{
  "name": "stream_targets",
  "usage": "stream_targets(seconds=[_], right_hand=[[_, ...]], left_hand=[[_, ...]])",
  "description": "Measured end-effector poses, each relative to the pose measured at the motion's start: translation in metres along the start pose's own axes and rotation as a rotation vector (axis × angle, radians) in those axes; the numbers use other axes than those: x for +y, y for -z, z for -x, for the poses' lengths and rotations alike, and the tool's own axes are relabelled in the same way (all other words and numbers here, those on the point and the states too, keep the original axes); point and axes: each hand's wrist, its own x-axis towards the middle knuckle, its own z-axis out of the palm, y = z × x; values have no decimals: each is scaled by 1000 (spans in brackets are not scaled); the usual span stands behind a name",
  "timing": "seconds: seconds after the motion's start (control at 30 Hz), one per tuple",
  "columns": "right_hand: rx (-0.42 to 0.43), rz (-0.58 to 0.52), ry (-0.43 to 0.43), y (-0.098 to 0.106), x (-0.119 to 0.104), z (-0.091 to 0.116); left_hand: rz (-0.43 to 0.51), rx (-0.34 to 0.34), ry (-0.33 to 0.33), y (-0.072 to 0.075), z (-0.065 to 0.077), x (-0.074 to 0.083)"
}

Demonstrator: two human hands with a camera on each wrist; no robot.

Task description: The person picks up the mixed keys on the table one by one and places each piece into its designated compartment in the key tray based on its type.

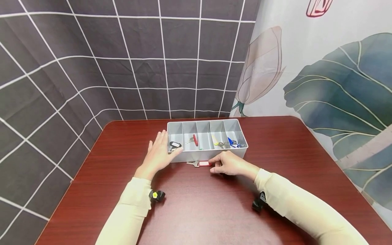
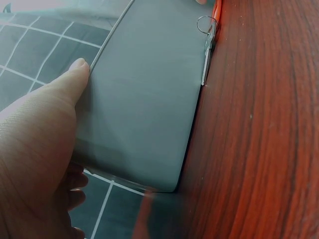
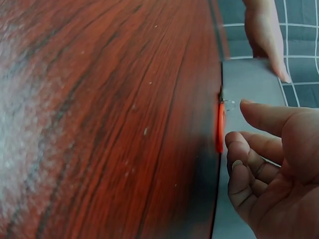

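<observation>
A grey divided organizer box (image 1: 199, 156) stands on the table. My left hand (image 1: 157, 153) lies at its left end, fingers straight along the side and thumb at the front rim; the left wrist view shows the thumb (image 2: 75, 82) there too. In front of the box lies a key (image 1: 195, 164) with a red key tag (image 1: 204, 163), close against the front wall. My right hand (image 1: 229, 163) is at the tag's right end, index fingertip right at it. In the right wrist view, thumb and fingers are apart beside the red tag (image 3: 220, 127), fingers loosely bent.
Black key tags (image 1: 175, 145) lie in the leftmost compartment. Next to them is a key with a red tag (image 1: 195, 140). Farther right are keys with a yellow tag (image 1: 215, 140), then blue tags (image 1: 233, 142). The reddish-brown table (image 1: 199, 207) meets a checked curtain (image 1: 147, 75) behind.
</observation>
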Motion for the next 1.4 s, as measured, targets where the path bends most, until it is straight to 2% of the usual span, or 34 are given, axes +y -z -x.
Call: stream_targets(seconds=[0.27,0.63,0.87,1.13,1.4], right_hand=[[3,88,11,0,0,0],[6,95,45,-1,-2,0],[89,72,17,-8,-2,-5],[162,152,-11,-16,-4,-9],[200,182,-40,-23,-8,-9]], left_hand=[[-4,6,-1,2,0,1],[-7,3,-2,3,0,0],[-3,4,0,2,-1,1],[-1,-2,4,1,-1,1],[5,1,4,1,1,2]])
